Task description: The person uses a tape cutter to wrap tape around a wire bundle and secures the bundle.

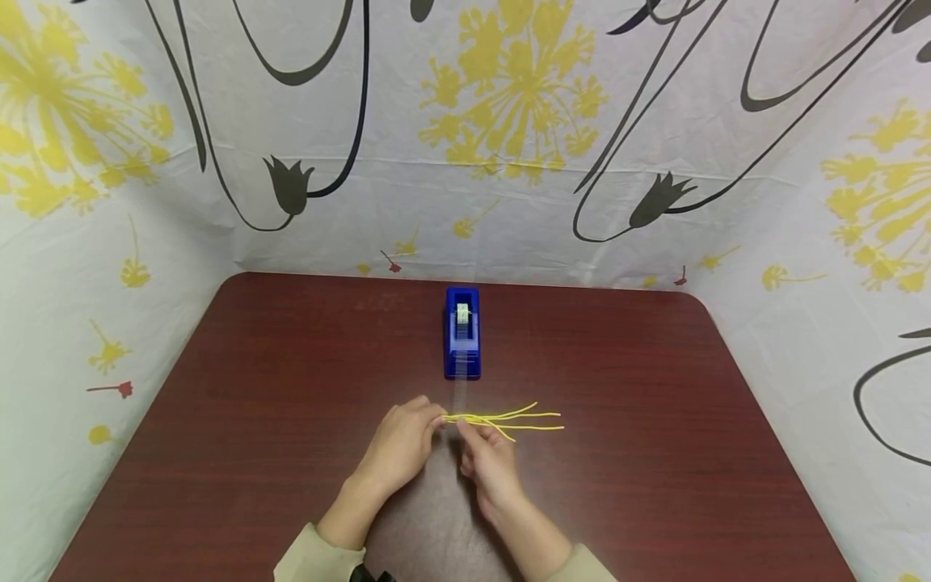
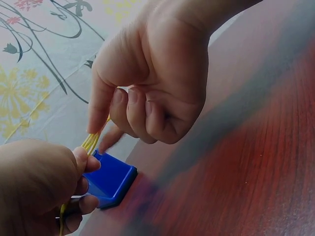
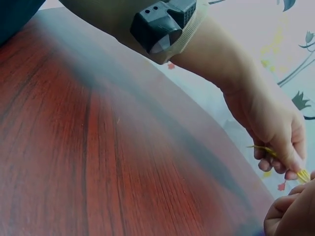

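Between both hands runs a bundle of thin yellow wires [image 1: 527,415], its loose ends fanning out to the right in the head view. My left hand [image 1: 402,443] pinches the bundle near its left end with thumb and fingers. Just beside it, my right hand [image 1: 491,469] pinches the same wires, its other fingers curled in. A strip of clear tape [image 1: 460,394] reaches from the blue tape dispenser [image 1: 473,343] toward the wires, meeting them around the gap between the hands. In the left wrist view, a short stretch of wires [image 2: 91,142] shows between the fingertips.
The dispenser stands directly beyond the hands on a dark red-brown wooden table [image 1: 618,364]. White cloth [image 1: 473,218] with yellow and dark flower prints hangs behind the table and along both sides. A black wrist device [image 3: 158,27] sits at the left sleeve.
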The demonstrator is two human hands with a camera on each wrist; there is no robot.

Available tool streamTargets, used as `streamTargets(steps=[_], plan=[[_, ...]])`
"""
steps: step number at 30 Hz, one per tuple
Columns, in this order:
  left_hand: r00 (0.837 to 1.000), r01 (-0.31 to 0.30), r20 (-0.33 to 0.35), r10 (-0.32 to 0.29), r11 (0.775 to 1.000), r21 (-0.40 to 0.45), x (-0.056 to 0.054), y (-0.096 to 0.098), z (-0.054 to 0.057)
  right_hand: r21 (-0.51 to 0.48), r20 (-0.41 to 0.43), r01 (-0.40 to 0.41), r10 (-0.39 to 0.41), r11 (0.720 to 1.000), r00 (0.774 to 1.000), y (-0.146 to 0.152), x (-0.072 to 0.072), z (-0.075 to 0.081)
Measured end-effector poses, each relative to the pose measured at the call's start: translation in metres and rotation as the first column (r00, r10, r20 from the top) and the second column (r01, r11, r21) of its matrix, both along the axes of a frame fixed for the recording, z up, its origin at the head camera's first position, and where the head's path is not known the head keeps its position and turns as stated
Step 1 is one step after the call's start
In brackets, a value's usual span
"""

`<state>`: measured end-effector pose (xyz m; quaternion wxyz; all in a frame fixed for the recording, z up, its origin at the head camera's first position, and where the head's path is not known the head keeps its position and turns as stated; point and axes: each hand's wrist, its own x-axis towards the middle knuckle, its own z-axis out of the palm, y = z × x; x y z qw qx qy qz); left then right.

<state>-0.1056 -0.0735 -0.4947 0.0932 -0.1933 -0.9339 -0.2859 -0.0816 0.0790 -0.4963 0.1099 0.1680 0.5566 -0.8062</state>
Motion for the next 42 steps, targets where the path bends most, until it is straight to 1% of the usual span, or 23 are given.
streamTargets(steps=[4, 6, 9, 12, 16, 18, 20, 21, 23, 24, 25, 27, 28, 29, 30, 31, 32, 33, 34, 36, 39, 41, 42], plan=[[1.000, 0.002, -0.005, -0.002, 1.000, -0.005, 0.000, 0.000, 0.000, 0.029, -0.008, -0.021, 0.022, 0.999, 1.000, 0.001, 0.003, 0.003], [1.000, 0.001, -0.011, -0.001, 1.000, -0.005, 0.000, 0.001, -0.001, 0.040, -0.022, -0.055, 0.056, 0.998, 0.998, 0.001, 0.004, 0.006], [1.000, -0.002, -0.021, 0.002, 1.000, -0.008, 0.000, 0.001, -0.001, 0.051, -0.063, -0.114, 0.117, 0.992, 0.991, 0.000, 0.007, 0.012], [1.000, -0.002, -0.026, 0.001, 1.000, -0.009, 0.000, 0.001, -0.001, 0.066, -0.132, -0.157, 0.165, 0.985, 0.977, -0.002, 0.010, 0.020], [1.000, -0.004, -0.014, 0.004, 1.000, -0.004, 0.000, 0.001, -0.001, 0.107, -0.225, -0.183, 0.204, 0.977, 0.953, -0.005, 0.011, 0.028], [1.000, -0.006, 0.002, 0.006, 1.000, 0.007, 0.000, 0.001, 0.000, 0.146, -0.261, -0.192, 0.224, 0.971, 0.939, -0.005, 0.010, 0.030], [1.000, -0.007, 0.013, 0.006, 1.000, 0.019, 0.000, 0.000, 0.000, 0.220, -0.302, -0.197, 0.259, 0.955, 0.918, -0.003, 0.008, 0.031], [1.000, -0.005, 0.015, 0.005, 1.000, 0.023, 0.000, 0.000, 0.000, 0.269, -0.334, -0.194, 0.280, 0.944, 0.900, -0.002, 0.007, 0.031], [1.000, -0.003, 0.008, 0.002, 1.000, 0.028, 0.000, -0.001, 0.000, 0.375, -0.433, -0.153, 0.318, 0.914, 0.843, 0.001, 0.004, 0.031], [1.000, -0.001, -0.001, 0.001, 1.000, 0.028, 0.000, -0.001, -0.001, 0.424, -0.487, -0.115, 0.334, 0.898, 0.807, 0.002, 0.002, 0.031], [1.000, 0.001, -0.007, 0.000, 1.000, 0.026, 0.000, -0.001, -0.001, 0.471, -0.543, -0.063, 0.346, 0.880, 0.765, 0.003, 0.000, 0.031], [1.000, 0.001, -0.019, 0.000, 1.000, 0.020, 0.000, -0.001, -0.001, 0.535, -0.653, 0.069, 0.360, 0.842, 0.667, 0.006, -0.005, 0.031], [1.000, 0.000, -0.024, 0.000, 1.000, 0.016, 0.000, -0.001, -0.001, 0.554, -0.693, 0.139, 0.363, 0.821, 0.622, 0.008, -0.007, 0.031], [1.000, 0.000, -0.025, 0.001, 1.000, 0.013, 0.001, -0.001, -0.001, 0.570, -0.719, 0.197, 0.368, 0.798, 0.589, 0.009, -0.010, 0.031], [1.000, 0.000, -0.024, 0.000, 1.000, 0.009, 0.001, -0.001, -0.001, 0.585, -0.740, 0.256, 0.378, 0.770, 0.556, 0.011, -0.013, 0.031], [1.000, 0.001, -0.023, -0.001, 1.000, 0.006, 0.001, -0.001, -0.001, 0.597, -0.755, 0.310, 0.387, 0.740, 0.530, 0.013, -0.016, 0.031], [1.000, -0.001, -0.023, 0.001, 1.000, 0.003, 0.001, -0.001, -0.001, 0.607, -0.762, 0.351, 0.397, 0.714, 0.511, 0.015, -0.018, 0.031], [1.000, -0.001, -0.023, 0.001, 1.000, 0.000, 0.001, -0.001, -0.001, 0.615, -0.766, 0.381, 0.407, 0.691, 0.498, 0.017, -0.021, 0.031], [1.000, -0.001, -0.023, 0.001, 1.000, -0.002, 0.001, -0.001, 0.000, 0.624, -0.765, 0.407, 0.417, 0.667, 0.491, 0.019, -0.023, 0.031], [1.000, -0.002, -0.021, 0.001, 1.000, -0.002, 0.001, -0.001, 0.000, 0.637, -0.764, 0.445, 0.439, 0.629, 0.474, 0.022, -0.027, 0.030], [1.000, -0.001, -0.021, 0.001, 1.000, -0.001, 0.001, -0.001, 0.000, 0.660, -0.750, 0.466, 0.472, 0.590, 0.464, 0.028, -0.030, 0.029], [1.000, 0.003, -0.027, -0.003, 1.000, 0.001, 0.000, -0.001, -0.001, 0.684, -0.728, 0.467, 0.500, 0.560, 0.468, 0.030, -0.032, 0.028], [1.000, 0.004, -0.031, -0.004, 1.000, 0.001, 0.000, -0.001, -0.001, 0.702, -0.712, 0.463, 0.516, 0.541, 0.477, 0.031, -0.032, 0.027]])
